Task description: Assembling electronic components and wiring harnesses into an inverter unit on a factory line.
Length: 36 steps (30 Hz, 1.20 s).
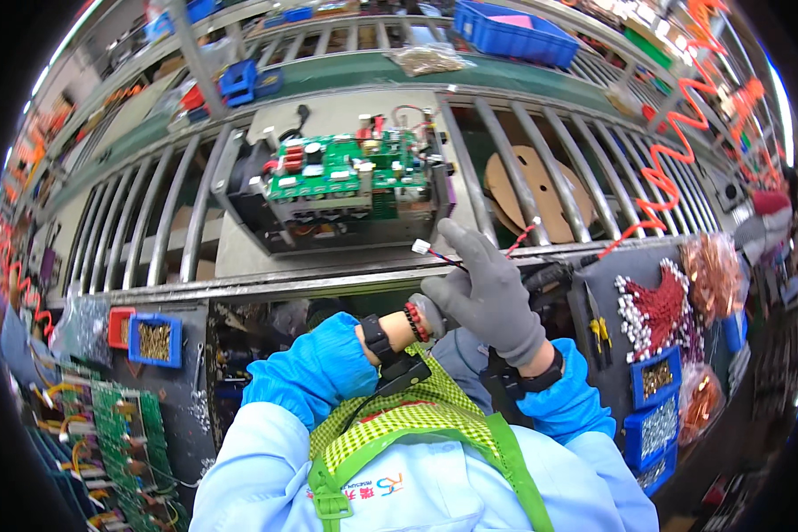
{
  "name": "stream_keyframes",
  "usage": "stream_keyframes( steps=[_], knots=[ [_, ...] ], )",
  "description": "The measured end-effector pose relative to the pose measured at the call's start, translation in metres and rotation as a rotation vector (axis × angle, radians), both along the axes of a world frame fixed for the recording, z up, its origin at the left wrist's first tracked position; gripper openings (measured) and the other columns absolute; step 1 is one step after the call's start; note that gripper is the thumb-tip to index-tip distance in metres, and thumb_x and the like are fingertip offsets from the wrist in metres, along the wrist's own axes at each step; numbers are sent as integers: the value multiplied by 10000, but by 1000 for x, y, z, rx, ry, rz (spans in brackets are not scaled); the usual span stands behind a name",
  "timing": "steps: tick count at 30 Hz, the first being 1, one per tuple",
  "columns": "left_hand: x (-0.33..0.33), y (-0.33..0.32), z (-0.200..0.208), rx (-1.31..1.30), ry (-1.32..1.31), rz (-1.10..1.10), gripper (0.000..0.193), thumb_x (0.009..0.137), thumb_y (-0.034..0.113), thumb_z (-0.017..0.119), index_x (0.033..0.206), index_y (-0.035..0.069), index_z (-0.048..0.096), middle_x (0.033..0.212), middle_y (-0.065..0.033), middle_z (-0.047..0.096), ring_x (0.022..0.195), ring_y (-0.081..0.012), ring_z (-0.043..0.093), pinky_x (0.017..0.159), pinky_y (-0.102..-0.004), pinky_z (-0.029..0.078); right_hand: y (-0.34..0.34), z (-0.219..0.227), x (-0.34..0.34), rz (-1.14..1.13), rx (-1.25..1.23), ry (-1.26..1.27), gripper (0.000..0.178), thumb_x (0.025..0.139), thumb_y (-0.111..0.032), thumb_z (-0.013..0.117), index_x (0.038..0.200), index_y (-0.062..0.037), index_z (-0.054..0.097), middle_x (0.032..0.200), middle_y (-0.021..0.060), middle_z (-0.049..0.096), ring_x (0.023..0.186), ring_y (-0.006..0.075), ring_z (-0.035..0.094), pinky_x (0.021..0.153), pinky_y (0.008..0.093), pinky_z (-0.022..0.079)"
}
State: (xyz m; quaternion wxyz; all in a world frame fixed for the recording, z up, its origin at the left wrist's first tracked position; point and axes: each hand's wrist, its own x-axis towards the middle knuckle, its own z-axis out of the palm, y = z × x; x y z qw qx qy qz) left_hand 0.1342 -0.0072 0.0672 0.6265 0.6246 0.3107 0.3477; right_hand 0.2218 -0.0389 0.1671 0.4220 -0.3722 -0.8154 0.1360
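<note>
My right hand (492, 301), in a grey glove, is in front of my body with its fingers bent around thin wires. A red, black and white wire lead (443, 257) comes out on its left side, ending in a white connector. On its other side a short red wire (521, 239) sticks up. My left hand (428, 316), also gloved, is tucked against the right one, its fingers hidden. Beyond both hands an open black-cased unit (257, 213) stands on a board on the roller conveyor, with a green circuit board (332, 168) on top.
Blue bins of small hardware (656, 377) and red-and-white wire leads (656, 310) lie at right, near yellow-handled pliers (601, 332). At left are a blue bin of screws (155, 340) and green circuit boards (124, 426). An orange coiled hose (661, 177) hangs over the conveyor rollers (585, 168).
</note>
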Motion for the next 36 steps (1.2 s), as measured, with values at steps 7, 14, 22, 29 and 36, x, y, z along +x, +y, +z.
stream_keyframes(
  steps=[7,14,22,29,36],
  knots=[
    [-64,-19,2,200,75,199,263,902,175,628,1113,35,558,858,-37,623,777,-142,617,713,-285,504,16,8,-12,26,-185,77,206,859,-27,616,1055,-8,678,910,132,676,821,209,660,736,307,505],
    [-101,-52,38,-9,-425,551,140,979,193,503,999,57,528,770,-54,630,532,-60,528,468,-191,387,35,32,4,-15,-36,103,203,887,-52,615,1075,-31,691,850,107,623,732,164,603,667,281,471],
    [-109,15,14,-138,-505,508,377,997,312,477,1178,-13,539,890,-91,650,769,-126,615,671,-250,499,112,27,-32,-3,313,-339,110,793,-95,659,898,-71,679,880,76,613,833,278,619,688,368,493],
    [-114,56,23,-171,-324,435,346,983,239,488,1173,-39,568,1060,-84,648,860,-99,620,726,-219,509,136,22,-47,-5,552,-650,130,735,-149,634,849,-88,644,897,69,584,1027,277,568,847,418,475],
    [-108,65,24,-93,-255,452,303,978,257,505,1067,0,639,895,-40,664,776,-79,612,665,-214,493,138,21,-53,3,533,-767,181,716,-129,635,886,-72,657,941,76,614,1064,284,569,887,404,477]
  ],
)
